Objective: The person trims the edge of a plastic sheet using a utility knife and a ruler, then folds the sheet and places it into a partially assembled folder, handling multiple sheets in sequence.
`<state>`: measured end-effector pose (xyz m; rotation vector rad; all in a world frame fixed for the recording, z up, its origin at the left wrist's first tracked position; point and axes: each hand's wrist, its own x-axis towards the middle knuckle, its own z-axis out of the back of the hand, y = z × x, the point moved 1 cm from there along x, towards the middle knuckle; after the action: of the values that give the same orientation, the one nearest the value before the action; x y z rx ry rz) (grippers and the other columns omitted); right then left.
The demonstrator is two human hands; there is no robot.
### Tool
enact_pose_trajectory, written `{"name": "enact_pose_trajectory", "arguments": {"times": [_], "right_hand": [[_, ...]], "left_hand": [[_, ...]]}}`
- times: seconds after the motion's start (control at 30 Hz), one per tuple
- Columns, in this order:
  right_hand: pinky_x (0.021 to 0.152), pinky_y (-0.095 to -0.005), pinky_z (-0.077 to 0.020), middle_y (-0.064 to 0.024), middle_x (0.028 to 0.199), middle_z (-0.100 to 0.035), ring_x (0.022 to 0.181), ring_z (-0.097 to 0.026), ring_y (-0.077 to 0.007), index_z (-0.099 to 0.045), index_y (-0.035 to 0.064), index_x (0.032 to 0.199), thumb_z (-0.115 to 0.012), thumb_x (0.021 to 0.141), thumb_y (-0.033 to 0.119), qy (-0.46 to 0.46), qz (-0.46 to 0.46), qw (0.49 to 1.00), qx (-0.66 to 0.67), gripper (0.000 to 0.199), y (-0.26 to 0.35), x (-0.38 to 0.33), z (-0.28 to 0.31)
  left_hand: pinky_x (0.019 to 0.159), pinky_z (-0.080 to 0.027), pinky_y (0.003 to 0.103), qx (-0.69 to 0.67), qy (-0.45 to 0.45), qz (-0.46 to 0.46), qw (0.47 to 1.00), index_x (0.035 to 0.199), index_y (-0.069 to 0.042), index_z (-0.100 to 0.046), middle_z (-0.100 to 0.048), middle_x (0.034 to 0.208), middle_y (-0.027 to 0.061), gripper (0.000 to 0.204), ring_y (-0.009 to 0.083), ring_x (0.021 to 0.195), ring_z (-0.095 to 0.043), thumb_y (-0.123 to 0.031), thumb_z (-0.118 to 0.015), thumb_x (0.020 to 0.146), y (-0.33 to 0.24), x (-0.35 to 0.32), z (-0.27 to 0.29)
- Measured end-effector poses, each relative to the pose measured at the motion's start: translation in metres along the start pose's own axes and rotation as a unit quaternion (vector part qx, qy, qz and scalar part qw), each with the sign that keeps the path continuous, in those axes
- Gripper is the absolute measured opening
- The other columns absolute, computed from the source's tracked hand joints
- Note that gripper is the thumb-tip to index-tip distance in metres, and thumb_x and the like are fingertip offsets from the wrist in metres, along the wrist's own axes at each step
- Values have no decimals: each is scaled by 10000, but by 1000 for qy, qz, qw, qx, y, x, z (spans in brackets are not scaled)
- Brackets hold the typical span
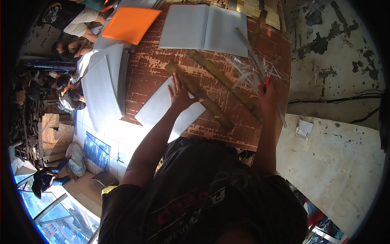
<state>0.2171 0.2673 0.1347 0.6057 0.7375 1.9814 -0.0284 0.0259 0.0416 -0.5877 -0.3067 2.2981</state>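
My left hand (180, 96) lies flat with its fingers spread, pressing on a worn wooden bar (211, 107) and the pale grey sheet (156, 107) beside it. The bar lies slantwise along the sheet's right side. My right hand (268, 94) is closed around a small red-handled tool (267, 81); its working end cannot be made out. A long thin metal strip (250, 49) runs slantwise past that hand. Thin clear offcuts (245, 73) are heaped beside it. Between my hands lies a second wooden bar (223, 77).
The scuffed brown tabletop (148, 65) carries an open grey folder (185, 26) at the back, an orange sheet (131, 24) and stacked grey sheets (103, 85) at the left. A stained wall (325, 61) and a pale board (337, 150) border the right. Several people are at the left.
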Motion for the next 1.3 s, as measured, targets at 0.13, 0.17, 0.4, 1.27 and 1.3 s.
{"name": "enact_pose_trajectory", "arguments": {"times": [0.13,0.17,0.4,1.27,1.3], "right_hand": [[758,-479,-505,-253,926,-651,867,-660,-409,-566,-19,1153,-601,1015,339,125,4,992,-26,385,13,-43,-43],[769,-498,-505,-273,946,-656,912,-667,-430,-560,-14,1147,-578,1025,351,190,-17,981,-27,385,18,-56,-52],[680,-540,-513,-247,836,-675,797,-677,-447,-548,10,1038,-526,1048,304,306,68,939,-140,295,7,-110,-103],[680,-540,-540,-225,819,-686,749,-690,-419,-576,-11,1113,-515,1022,196,344,77,915,-196,234,-5,-108,-112],[680,-540,-540,-225,819,-686,749,-690,-419,-576,-11,1113,-515,1022,196,343,78,915,-195,234,-4,-108,-111]], "left_hand": [[1214,1,648,7,-8,-1,1000,1578,66,118,174,1665,271,1578,380,1554,185,-780,-804,616,6,3,-8],[1214,0,648,9,-8,0,1000,1578,68,114,172,1664,273,1577,380,1553,186,-784,-799,617,7,3,-8],[1219,-31,644,24,-13,-2,1000,1581,69,97,134,1667,284,1565,389,1560,150,-796,-785,620,2,3,-6],[1223,-48,637,53,16,22,998,1575,61,135,156,1662,287,1594,402,1555,155,-795,-798,606,-3,5,-1],[1223,-49,639,51,16,19,998,1575,61,135,155,1662,289,1595,405,1555,153,-792,-801,605,-4,6,1]]}}
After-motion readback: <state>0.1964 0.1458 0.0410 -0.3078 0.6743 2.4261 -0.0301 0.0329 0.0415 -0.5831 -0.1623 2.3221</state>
